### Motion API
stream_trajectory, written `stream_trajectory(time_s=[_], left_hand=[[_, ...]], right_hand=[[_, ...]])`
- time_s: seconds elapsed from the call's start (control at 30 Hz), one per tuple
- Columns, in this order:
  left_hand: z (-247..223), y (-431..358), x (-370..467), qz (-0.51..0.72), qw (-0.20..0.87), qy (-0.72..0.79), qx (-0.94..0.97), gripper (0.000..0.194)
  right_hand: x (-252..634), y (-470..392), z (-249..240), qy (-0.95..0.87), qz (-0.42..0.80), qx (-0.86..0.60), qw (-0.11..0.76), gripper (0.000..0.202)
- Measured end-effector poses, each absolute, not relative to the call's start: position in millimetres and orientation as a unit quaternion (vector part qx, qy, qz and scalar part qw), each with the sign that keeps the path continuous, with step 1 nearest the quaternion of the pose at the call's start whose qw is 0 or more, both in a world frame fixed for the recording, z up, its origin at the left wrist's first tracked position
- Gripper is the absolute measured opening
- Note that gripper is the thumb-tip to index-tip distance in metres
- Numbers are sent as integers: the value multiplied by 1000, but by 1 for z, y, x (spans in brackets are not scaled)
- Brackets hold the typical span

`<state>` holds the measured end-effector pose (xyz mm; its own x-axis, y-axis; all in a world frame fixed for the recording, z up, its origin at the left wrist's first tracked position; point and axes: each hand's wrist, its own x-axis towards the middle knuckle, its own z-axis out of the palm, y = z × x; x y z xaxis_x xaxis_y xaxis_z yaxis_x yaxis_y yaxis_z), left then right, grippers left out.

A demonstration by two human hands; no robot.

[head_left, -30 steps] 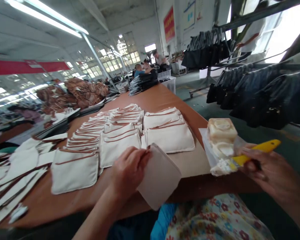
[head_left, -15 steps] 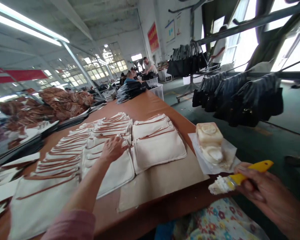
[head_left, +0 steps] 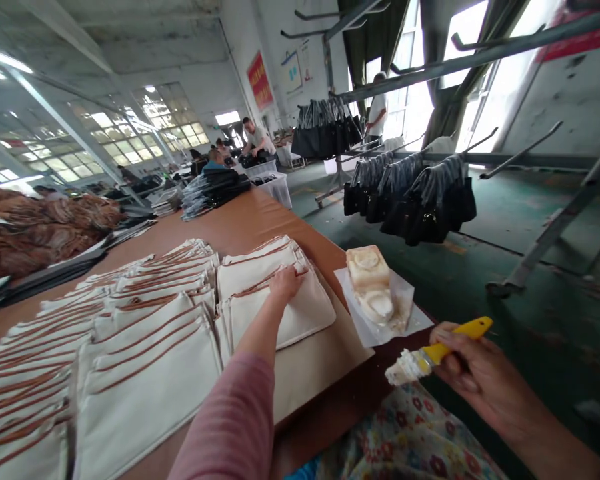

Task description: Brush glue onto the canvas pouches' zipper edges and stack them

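My left hand [head_left: 286, 283] is at the upper edge of a cream bag panel [head_left: 280, 317] with brown trim, its fingers closed around that edge. This panel lies on top of the right-hand stack. My right hand [head_left: 467, 363] is wrapped around a yellow-handled paintbrush [head_left: 437, 350], held above my floral-covered lap [head_left: 405, 433]. Thick white paste coats the bristles [head_left: 404, 368]. Just beyond the brush, a pale, paste-crusted container [head_left: 368, 270] sits on a white sheet [head_left: 405, 303] at the table's edge.
More cream panels [head_left: 145, 373] overlap in rows on the brown table [head_left: 290, 220], to the left. Beige board [head_left: 310, 373] lies beneath the right stack. Black bags [head_left: 430, 207] hang from a metal rack [head_left: 545, 160] to the right. Brown bundles [head_left: 45, 227] are piled far left. Several people work behind.
The view has turned right. My left hand has moved from the middle row of panels to the right stack and closed on a panel's edge. My right hand still grips the paintbrush.
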<state>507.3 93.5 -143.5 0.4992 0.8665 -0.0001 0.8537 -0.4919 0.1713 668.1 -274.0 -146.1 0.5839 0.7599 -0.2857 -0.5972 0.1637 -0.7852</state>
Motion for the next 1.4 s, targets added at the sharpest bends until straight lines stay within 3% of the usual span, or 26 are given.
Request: stream_trajectory(time_s=[0.1,0.23,0.43,0.57,0.67,0.77,0.87,1.07,1.17,1.3,1.4], left_hand=[[-133,84,502,36,153,465,871,29],[-118,43,478,53,258,393,881,44],[-95,-35,445,76,491,279,822,46],[-84,-65,436,97,538,275,791,41],[-87,-78,429,162,490,304,801,35],[-100,-84,417,297,335,346,825,25],[-116,-86,406,351,214,335,848,14],[-133,-97,383,525,-28,312,791,15],[-141,-110,373,539,-134,315,769,14],[-150,-129,365,539,-154,332,759,13],[-145,-134,361,499,-70,347,791,11]], right_hand=[[672,-272,-146,-110,442,-449,769,25],[675,-255,-125,-149,399,-439,791,21],[671,-217,-90,-222,338,-423,811,20],[662,-210,-85,-269,303,-442,800,15],[659,-219,-83,-258,307,-441,803,15],[661,-232,-80,-229,327,-434,807,18],[663,-242,-81,-218,341,-431,806,20],[660,-257,-83,-212,334,-452,800,17],[660,-262,-83,-221,329,-457,796,16],[656,-264,-81,-233,337,-457,790,15],[649,-263,-79,-226,345,-459,787,13]])
